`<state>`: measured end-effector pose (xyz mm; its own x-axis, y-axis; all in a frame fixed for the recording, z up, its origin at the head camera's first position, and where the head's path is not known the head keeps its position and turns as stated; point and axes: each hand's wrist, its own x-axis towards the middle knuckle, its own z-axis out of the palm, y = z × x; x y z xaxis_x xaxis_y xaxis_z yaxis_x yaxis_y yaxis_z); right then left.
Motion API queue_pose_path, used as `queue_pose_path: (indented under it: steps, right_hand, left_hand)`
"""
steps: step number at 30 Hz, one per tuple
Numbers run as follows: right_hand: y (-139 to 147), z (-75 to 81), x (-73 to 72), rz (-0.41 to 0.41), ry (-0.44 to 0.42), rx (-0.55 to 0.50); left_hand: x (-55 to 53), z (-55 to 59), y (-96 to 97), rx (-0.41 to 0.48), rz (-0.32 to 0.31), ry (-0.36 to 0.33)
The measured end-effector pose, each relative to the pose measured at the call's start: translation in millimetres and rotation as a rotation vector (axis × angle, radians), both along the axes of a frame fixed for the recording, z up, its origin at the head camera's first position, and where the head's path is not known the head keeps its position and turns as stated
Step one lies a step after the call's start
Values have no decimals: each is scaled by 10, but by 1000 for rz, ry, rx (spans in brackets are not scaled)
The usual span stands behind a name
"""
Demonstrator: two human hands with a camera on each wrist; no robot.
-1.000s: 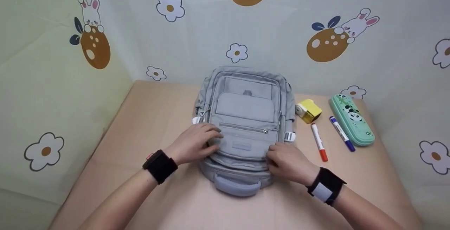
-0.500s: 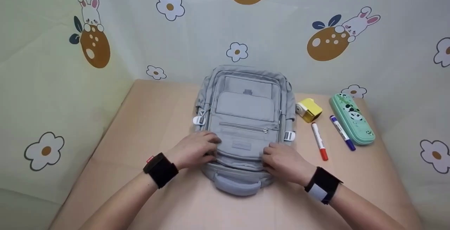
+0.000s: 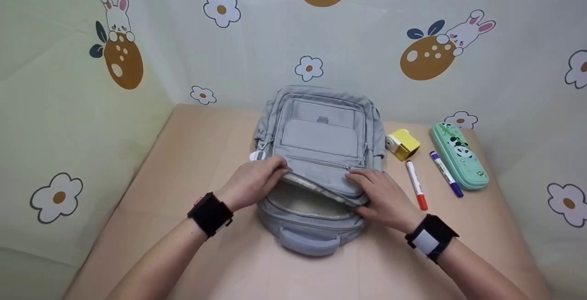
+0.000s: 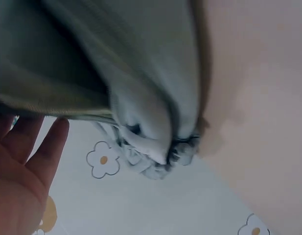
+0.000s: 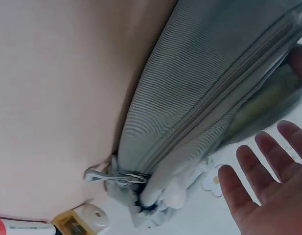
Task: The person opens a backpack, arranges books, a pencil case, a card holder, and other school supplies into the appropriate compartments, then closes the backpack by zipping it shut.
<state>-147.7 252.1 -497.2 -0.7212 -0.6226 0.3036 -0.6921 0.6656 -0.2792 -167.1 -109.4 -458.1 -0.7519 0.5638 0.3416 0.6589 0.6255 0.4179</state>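
Observation:
A grey backpack (image 3: 321,139) lies on its back, its top handle (image 3: 309,240) toward me. The top of its front compartment gapes, showing a pale lining (image 3: 312,201). My left hand (image 3: 252,180) pinches the raised flap at its left edge; in the left wrist view its fingers (image 4: 53,147) meet the flap's rim. My right hand (image 3: 387,197) is at the flap's right corner, fingers over it and thumb low by the opening. In the right wrist view the right fingers (image 5: 256,166) are spread and fairly straight, with the thumb (image 5: 300,61) against the bag.
Right of the backpack stand a yellow pencil sharpener (image 3: 403,145), a red-capped marker (image 3: 416,185), a blue marker (image 3: 445,174) and a green panda pencil case (image 3: 460,155). The tabletop (image 3: 183,153) is covered in peach cloth. Patterned curtains (image 3: 266,38) hang behind and at the sides.
The flap has been lifted away from the handle side, and the compartment now gapes. Both hands have moved up and away from me; the right fingers have straightened.

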Motion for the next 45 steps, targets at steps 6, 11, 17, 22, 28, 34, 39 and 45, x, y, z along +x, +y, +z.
queue_pose_path:
  steps: [6, 11, 17, 22, 28, 34, 39, 45]
  right_hand:
    - [88, 41, -180, -121, -57, -192]
    - [110, 167, -280, -263, -144, -320]
    - [107, 276, -390, -335, -165, -360]
    - [119, 337, -479, -336, -180, -431]
    - [97, 344, -550, -363, -257, -477]
    - [33, 344, -584, -395, -304, -497]
    - [-6, 367, -589, -405, -296, -478]
    - [2, 393, -618, -408, -295, -444]
  left_hand:
    - [-88, 253, 90, 120, 47, 15]
    - [-187, 326, 95, 230, 32, -58]
    - [-334, 147, -61, 309, -51, -253]
    - [-514, -48, -181, 235, 9, -310]
    - [-712, -112, -151, 237, 70, -309]
    - [-716, -69, -130, 242, 51, -305]
    - [-663, -57, -167, 251, 37, -298]
    - [-690, -61, -152, 280, 45, -286]
